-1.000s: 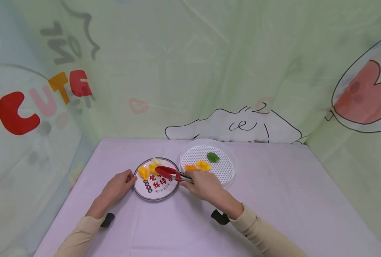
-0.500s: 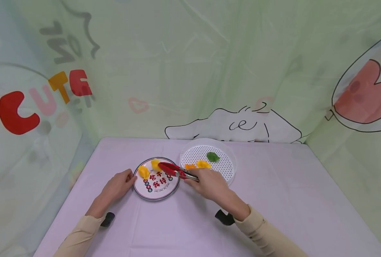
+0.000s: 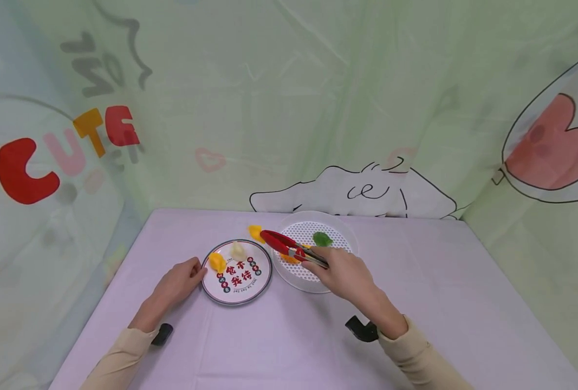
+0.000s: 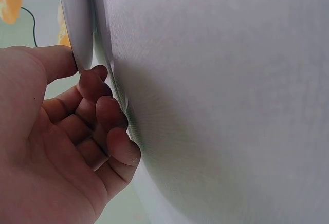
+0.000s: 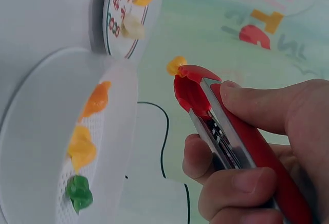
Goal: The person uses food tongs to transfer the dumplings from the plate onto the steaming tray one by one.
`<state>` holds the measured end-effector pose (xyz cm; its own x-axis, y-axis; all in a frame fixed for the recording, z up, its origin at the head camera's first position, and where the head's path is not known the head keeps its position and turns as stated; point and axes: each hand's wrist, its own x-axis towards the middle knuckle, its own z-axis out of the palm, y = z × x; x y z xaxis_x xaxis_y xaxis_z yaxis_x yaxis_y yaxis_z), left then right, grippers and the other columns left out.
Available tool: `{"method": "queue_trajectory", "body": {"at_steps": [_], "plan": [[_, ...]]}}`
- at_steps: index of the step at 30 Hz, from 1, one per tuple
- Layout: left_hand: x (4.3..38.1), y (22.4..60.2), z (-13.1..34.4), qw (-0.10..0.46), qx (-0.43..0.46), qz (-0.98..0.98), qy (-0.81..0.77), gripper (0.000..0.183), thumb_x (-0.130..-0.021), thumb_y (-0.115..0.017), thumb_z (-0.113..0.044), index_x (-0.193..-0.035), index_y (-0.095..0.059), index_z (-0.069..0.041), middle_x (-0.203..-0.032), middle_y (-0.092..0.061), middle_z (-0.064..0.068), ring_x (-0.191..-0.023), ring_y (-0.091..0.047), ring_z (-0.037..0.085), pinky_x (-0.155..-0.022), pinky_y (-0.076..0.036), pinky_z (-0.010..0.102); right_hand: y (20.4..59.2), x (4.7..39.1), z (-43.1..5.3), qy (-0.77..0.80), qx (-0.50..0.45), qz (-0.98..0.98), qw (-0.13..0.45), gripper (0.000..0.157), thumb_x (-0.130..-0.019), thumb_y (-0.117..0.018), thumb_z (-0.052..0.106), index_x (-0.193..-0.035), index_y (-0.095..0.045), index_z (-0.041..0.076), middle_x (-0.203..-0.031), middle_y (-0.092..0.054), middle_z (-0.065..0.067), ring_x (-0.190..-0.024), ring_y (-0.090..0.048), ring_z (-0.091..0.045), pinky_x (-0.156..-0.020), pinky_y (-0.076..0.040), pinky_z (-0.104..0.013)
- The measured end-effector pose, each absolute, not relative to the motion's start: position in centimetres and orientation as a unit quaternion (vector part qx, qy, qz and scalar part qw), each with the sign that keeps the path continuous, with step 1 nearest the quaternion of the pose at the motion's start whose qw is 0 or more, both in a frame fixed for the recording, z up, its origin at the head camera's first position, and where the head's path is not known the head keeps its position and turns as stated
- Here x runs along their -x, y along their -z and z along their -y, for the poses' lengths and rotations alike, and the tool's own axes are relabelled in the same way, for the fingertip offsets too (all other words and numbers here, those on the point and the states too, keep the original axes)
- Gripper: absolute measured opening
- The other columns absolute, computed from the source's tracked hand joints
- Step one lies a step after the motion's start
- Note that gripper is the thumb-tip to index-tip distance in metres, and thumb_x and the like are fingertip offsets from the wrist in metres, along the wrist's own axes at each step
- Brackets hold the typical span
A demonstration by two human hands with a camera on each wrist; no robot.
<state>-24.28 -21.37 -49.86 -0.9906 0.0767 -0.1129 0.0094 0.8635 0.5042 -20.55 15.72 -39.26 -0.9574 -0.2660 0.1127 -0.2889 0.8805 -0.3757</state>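
My left hand (image 3: 177, 281) holds the left rim of a round white plate (image 3: 257, 287), the thumb above the edge and the fingertips at its underside. On the plate lie a yellow dumpling (image 3: 217, 262) and a white one (image 3: 238, 252). My right hand (image 3: 347, 273) grips red-and-metal tongs (image 5: 247, 142). At their tips a yellow dumpling (image 3: 255, 233) hangs above the table, past the plate's back edge. Below the tongs stands a round white steamer basket (image 3: 313, 286) with a perforated floor. It contains a green dumpling (image 5: 78, 192), a yellow dumpling (image 5: 81, 148) and an orange dumpling (image 5: 96, 99).
A pale lilac cloth covers the table (image 3: 440, 298), which extends to the right of the basket. Printed green curtains (image 3: 210, 108) rise behind and at both sides. Black pieces of the wrist gear (image 3: 362, 329) show beneath both wrists.
The tongs have lifted a yellow dumpling off the plate and carried it up and right, toward the basket's left side. The white dumpling is uncovered again. My left hand stays put.
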Motion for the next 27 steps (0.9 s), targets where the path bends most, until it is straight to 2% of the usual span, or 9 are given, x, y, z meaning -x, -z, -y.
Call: {"method": "queue_trajectory", "body": {"at_steps": [3, 6, 11, 17, 24, 27], "plan": [[24.2, 49.8, 21.4, 0.064, -0.024, -0.963, -0.261, 0.019, -0.099, -0.061, -0.025, -0.099, -0.057, -0.007, -0.072, -0.051, 0.003, -0.066, -0.048, 0.016, -0.059, -0.039, 0.029, 39.0, 20.7, -16.7, -0.203, -0.135, 0.969, 0.031, 0.049, -0.092, -0.071, 0.041, -0.130, -0.067, 0.010, -0.081, -0.068, -0.003, -0.061, -0.048, -0.014, -0.052, -0.036, -0.028], [24.1, 49.6, 21.3, 0.062, -0.026, -0.963, -0.261, 0.019, -0.099, -0.061, -0.025, -0.099, -0.057, -0.006, -0.072, -0.051, 0.003, -0.066, -0.048, 0.016, -0.059, -0.039, 0.029, 38.8, 21.0, -17.6, -0.200, -0.124, 0.971, 0.033, 0.051, -0.093, -0.070, 0.041, -0.131, -0.066, 0.007, -0.094, -0.073, -0.008, -0.064, -0.049, -0.016, -0.052, -0.036, -0.029], [24.2, 49.6, 21.3, 0.060, -0.027, -0.964, -0.258, 0.020, -0.099, -0.061, -0.026, -0.099, -0.057, -0.007, -0.071, -0.050, 0.003, -0.066, -0.048, 0.016, -0.059, -0.038, 0.029, 38.7, 21.5, -19.0, -0.188, -0.099, 0.977, 0.018, 0.055, -0.094, -0.067, 0.041, -0.135, -0.062, 0.005, -0.104, -0.072, -0.013, -0.064, -0.049, -0.018, -0.051, -0.036, -0.028], [24.2, 49.7, 21.4, 0.058, -0.025, -0.963, -0.260, 0.019, -0.099, -0.061, -0.026, -0.099, -0.057, -0.007, -0.072, -0.051, 0.003, -0.066, -0.048, 0.016, -0.060, -0.039, 0.029, 39.3, 22.2, -20.3, -0.178, -0.092, 0.980, 0.014, 0.053, -0.095, -0.067, 0.038, -0.134, -0.062, 0.002, -0.091, -0.068, -0.010, -0.063, -0.049, -0.018, -0.051, -0.036, -0.029], [24.1, 49.6, 21.4, 0.060, -0.025, -0.962, -0.265, 0.019, -0.099, -0.062, -0.026, -0.098, -0.057, -0.007, -0.071, -0.051, 0.003, -0.066, -0.048, 0.016, -0.059, -0.039, 0.028, 40.3, 23.1, -21.1, -0.164, -0.075, 0.984, -0.001, 0.052, -0.095, -0.068, 0.036, -0.132, -0.062, 0.000, -0.088, -0.066, -0.011, -0.058, -0.049, -0.018, -0.050, -0.036, -0.028], [24.1, 49.5, 21.4, 0.059, -0.027, -0.962, -0.267, 0.019, -0.099, -0.061, -0.025, -0.097, -0.057, -0.007, -0.071, -0.050, 0.003, -0.065, -0.048, 0.016, -0.058, -0.038, 0.028, 40.7, 23.5, -21.1, -0.153, -0.072, 0.986, -0.010, 0.049, -0.094, -0.069, 0.036, -0.128, -0.064, 0.001, -0.079, -0.061, -0.008, -0.057, -0.048, -0.018, -0.050, -0.035, -0.028]]}}
